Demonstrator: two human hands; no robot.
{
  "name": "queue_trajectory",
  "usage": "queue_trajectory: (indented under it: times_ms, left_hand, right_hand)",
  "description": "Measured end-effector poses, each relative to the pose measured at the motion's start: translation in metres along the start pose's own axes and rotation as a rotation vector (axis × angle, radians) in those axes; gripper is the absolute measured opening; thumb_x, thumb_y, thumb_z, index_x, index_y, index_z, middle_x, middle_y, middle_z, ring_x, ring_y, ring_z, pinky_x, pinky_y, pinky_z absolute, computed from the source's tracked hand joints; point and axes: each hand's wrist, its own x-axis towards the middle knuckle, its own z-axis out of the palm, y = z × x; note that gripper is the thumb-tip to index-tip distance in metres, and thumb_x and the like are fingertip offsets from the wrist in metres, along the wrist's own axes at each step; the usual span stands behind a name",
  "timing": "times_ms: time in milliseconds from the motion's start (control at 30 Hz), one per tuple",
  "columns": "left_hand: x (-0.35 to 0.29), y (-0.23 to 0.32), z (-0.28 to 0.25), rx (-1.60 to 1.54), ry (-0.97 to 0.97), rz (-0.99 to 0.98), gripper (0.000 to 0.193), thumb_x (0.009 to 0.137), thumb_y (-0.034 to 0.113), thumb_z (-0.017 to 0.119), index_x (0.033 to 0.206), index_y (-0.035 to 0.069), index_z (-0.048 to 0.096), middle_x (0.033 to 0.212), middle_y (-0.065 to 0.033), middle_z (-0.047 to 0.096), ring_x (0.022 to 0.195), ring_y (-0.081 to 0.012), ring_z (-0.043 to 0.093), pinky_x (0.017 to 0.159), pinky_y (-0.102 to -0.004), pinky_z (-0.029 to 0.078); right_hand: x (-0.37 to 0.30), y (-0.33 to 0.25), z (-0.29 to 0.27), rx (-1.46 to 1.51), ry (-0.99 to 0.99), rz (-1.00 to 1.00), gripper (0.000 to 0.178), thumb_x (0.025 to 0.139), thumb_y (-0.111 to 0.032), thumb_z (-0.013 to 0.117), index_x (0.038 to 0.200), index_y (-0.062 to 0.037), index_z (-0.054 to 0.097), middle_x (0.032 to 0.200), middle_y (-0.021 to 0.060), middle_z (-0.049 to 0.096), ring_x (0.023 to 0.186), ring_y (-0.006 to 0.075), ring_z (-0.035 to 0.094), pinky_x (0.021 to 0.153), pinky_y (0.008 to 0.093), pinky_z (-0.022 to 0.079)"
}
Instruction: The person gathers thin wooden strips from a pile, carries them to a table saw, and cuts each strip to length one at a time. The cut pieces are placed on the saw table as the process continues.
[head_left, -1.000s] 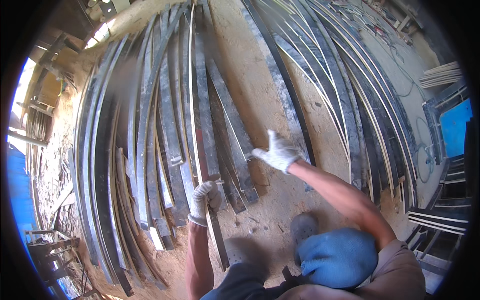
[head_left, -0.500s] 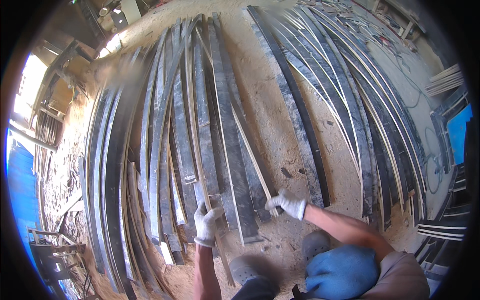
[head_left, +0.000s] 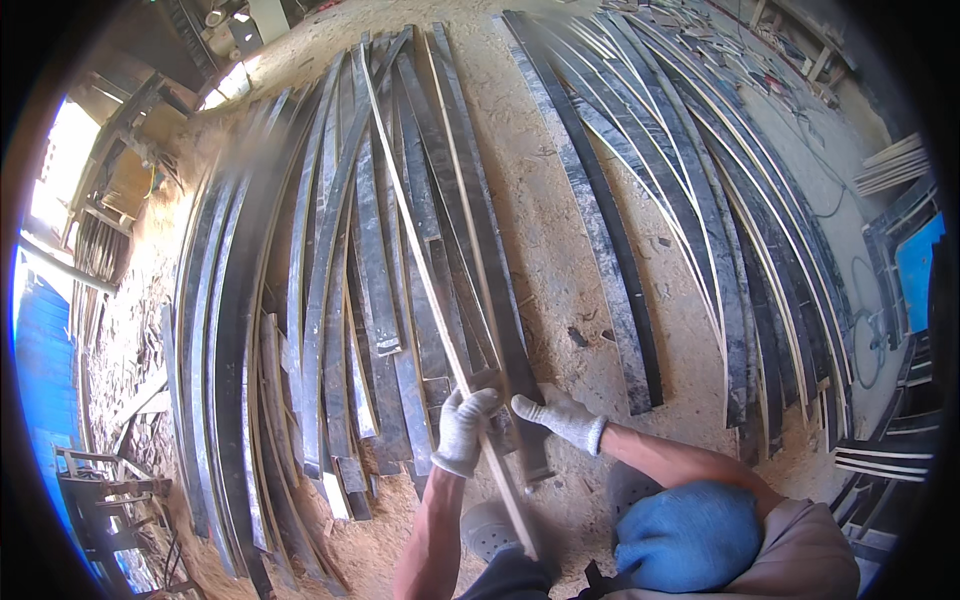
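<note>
My left hand (head_left: 466, 428), in a pale knit glove, is closed around a long thin wooden strip (head_left: 430, 292). The strip slants from the far end of the left pile down past my shoe. Against the right edge of a long dark-faced board (head_left: 514, 345) is my gloved right hand (head_left: 563, 420). Its thumb lies over the board's face, and its other fingers are partly hidden. Under and beside both pieces lie several dark boards (head_left: 373, 290) with pale cut edges, some crossing one another.
A second spread of long dark boards (head_left: 615, 270) lies to the right across a dusty strip of floor (head_left: 545, 240). Scraps (head_left: 150, 400) and a blue sheet (head_left: 45, 350) are at the left. A hose (head_left: 868, 330) and stacked pieces (head_left: 890, 460) stand at the right.
My left hand has moved right with a strip, whose near end now reaches over my shoe. My right hand has shifted slightly left, and the board beside it has swung right.
</note>
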Motion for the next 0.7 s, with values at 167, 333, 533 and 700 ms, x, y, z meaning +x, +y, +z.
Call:
queue_trajectory:
  times_ms: [167, 333, 533, 700]
  left_hand:
    - [-0.002, 0.011, 0.028, 0.016, -0.125, 0.015, 0.057, 0.095, 0.018, 0.067, 0.144, -0.009, 0.054, 0.127, -0.0205, 0.073, 0.117, -0.0318, 0.071, 0.106, -0.0438, 0.055]
    - [-0.005, 0.005, 0.007, 0.058, 0.055, -0.037, 0.057, 0.091, 0.011, 0.063, 0.141, -0.012, 0.052, 0.109, -0.0209, 0.074, 0.092, -0.0301, 0.077, 0.091, -0.0491, 0.064]
    - [-0.015, 0.008, -0.020, 0.068, 0.088, -0.001, 0.061, 0.089, 0.010, 0.065, 0.144, -0.009, 0.049, 0.098, -0.0162, 0.071, 0.069, -0.0198, 0.069, 0.076, -0.0436, 0.067]
    - [-0.012, 0.002, -0.007, -0.057, 0.084, -0.057, 0.045, 0.098, 0.016, 0.065, 0.137, -0.002, 0.053, 0.114, -0.0198, 0.072, 0.096, -0.0316, 0.075, 0.086, -0.0487, 0.065]
  right_hand:
    - [-0.009, -0.023, -0.004, 0.008, 0.031, 0.079, 0.091, 0.084, -0.069, 0.080, 0.136, 0.0026, 0.058, 0.116, 0.0133, 0.071, 0.101, 0.0203, 0.070, 0.087, 0.0331, 0.057]
    - [-0.002, 0.029, -0.035, 0.349, -0.097, 0.014, 0.066, 0.090, -0.043, 0.082, 0.134, 0.0011, 0.060, 0.103, 0.0112, 0.072, 0.092, 0.0202, 0.073, 0.081, 0.0367, 0.062]
    - [-0.043, 0.060, -0.075, 0.896, -0.590, 0.022, 0.073, 0.093, -0.039, 0.080, 0.145, 0.0029, 0.053, 0.124, 0.0173, 0.072, 0.117, 0.0374, 0.070, 0.101, 0.0546, 0.057]
    - [-0.022, 0.040, -0.034, 0.404, -0.341, -0.014, 0.075, 0.090, -0.050, 0.081, 0.138, 0.0035, 0.061, 0.123, 0.0177, 0.073, 0.114, 0.0314, 0.072, 0.102, 0.0466, 0.057]
